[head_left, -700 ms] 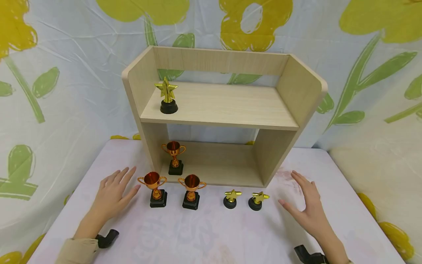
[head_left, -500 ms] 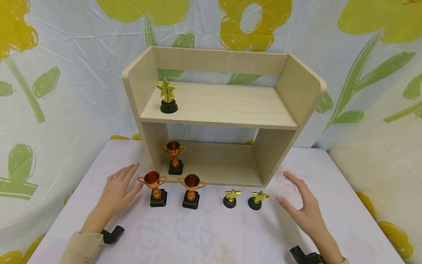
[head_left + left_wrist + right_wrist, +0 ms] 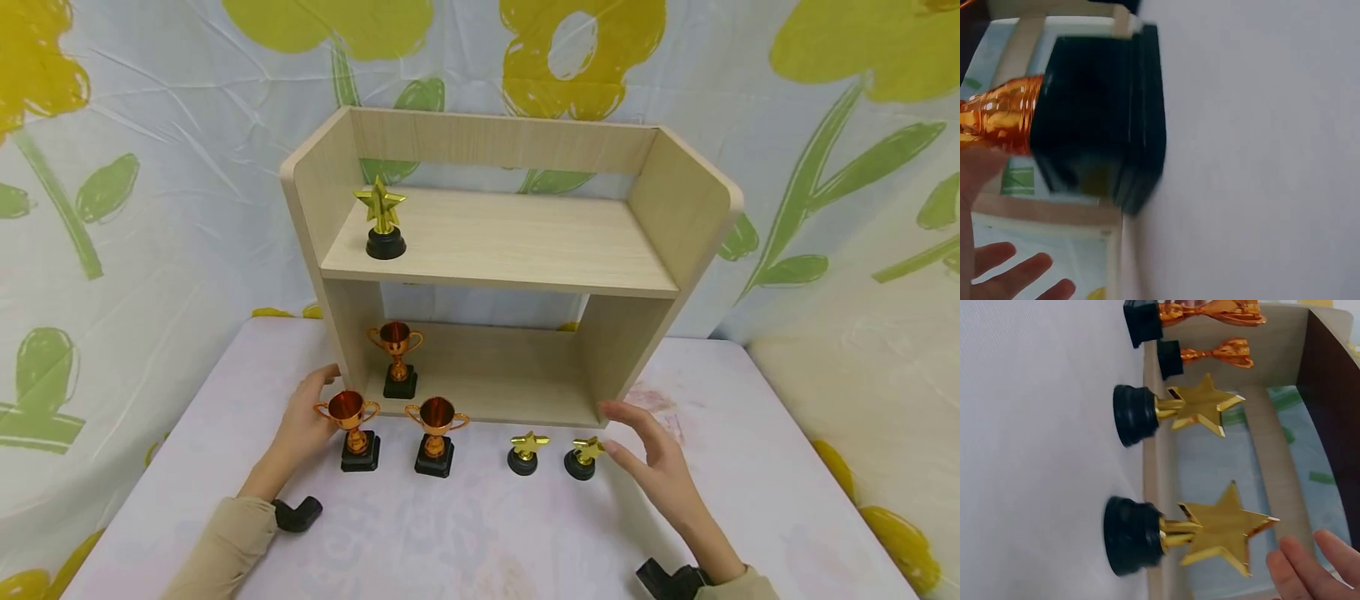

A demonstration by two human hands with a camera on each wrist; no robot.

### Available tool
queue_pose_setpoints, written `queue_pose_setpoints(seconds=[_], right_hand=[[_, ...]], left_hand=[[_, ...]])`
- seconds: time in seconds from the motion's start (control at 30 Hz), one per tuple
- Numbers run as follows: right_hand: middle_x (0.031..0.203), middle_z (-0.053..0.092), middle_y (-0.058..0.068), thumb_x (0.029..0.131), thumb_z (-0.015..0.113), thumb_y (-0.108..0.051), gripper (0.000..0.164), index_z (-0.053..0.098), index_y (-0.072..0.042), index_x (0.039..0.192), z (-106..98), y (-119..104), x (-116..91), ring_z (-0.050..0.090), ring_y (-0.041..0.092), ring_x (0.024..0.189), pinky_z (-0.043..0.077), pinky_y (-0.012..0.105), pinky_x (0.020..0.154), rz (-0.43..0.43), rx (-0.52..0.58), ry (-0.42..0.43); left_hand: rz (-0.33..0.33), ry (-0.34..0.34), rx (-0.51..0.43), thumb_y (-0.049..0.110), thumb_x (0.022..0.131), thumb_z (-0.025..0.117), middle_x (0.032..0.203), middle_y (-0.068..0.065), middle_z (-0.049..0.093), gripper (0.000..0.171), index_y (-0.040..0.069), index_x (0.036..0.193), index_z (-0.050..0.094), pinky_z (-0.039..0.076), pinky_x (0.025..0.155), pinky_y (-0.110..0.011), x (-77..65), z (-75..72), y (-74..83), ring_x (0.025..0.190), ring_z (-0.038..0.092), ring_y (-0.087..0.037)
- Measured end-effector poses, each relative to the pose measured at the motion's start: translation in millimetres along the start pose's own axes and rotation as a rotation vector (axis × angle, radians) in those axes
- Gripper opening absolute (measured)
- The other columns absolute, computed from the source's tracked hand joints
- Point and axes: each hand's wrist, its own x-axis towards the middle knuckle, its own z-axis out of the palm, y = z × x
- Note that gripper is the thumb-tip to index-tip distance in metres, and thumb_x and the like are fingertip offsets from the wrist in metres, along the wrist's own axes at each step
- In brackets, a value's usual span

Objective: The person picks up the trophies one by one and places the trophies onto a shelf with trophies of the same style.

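"Left hand [image 3: 304,421]?"
"Fingers spread, beside the left cup [image 3: 358,440] on the table [image 3: 480,542]; whether touching, I can't tell."
"And the right hand [image 3: 662,471]?"
"Thumb and fingers wide apart, by the right star [image 3: 582,460], which stands before the shelf [image 3: 517,237]."
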Motion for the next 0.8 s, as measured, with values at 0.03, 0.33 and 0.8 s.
queue_pose_setpoints(seconds=[0.03,0.33,0.8], right_hand=[[0.134,0.054,0.024,0.089,0.061,0.011,0.047,0.052,0.005,0.135,1.5,2.4,0.3,0.05,0.012,0.125,0.032,0.017,0.105,0.012,0.043,-0.01],[0.129,0.058,0.025,0.091,0.056,0.014,0.04,0.049,0.015,0.131,16.5,21.4,-1.9,0.055,0.019,0.126,0.037,0.025,0.107,0.041,0.358,-0.024],[0.112,0.069,0.021,0.084,0.056,0.024,0.032,0.056,0.021,0.116,35.4,39.1,-7.9,0.067,0.028,0.105,0.051,0.025,0.088,-0.037,0.471,0.033]], left_hand=[[0.006,0.018,-0.036,-0.003,0.072,0.077,0.125,-0.026,0.058,0.064,-0.006,0.13,0.05,0.04,0.093,-0.059,0.5,2.3,-1.4,0.113,0.053,-0.043],[-0.135,0.06,-0.198,-0.008,0.076,0.069,0.12,-0.022,0.06,0.058,-0.003,0.131,0.05,0.043,0.089,-0.017,-9.2,19.6,-23.2,0.106,0.06,-0.036],[-0.218,0.042,-0.128,-0.003,0.074,0.069,0.118,-0.022,0.062,0.051,-0.003,0.123,0.056,0.048,0.088,-0.04,-9.5,24.6,-29.2,0.104,0.061,-0.035]])
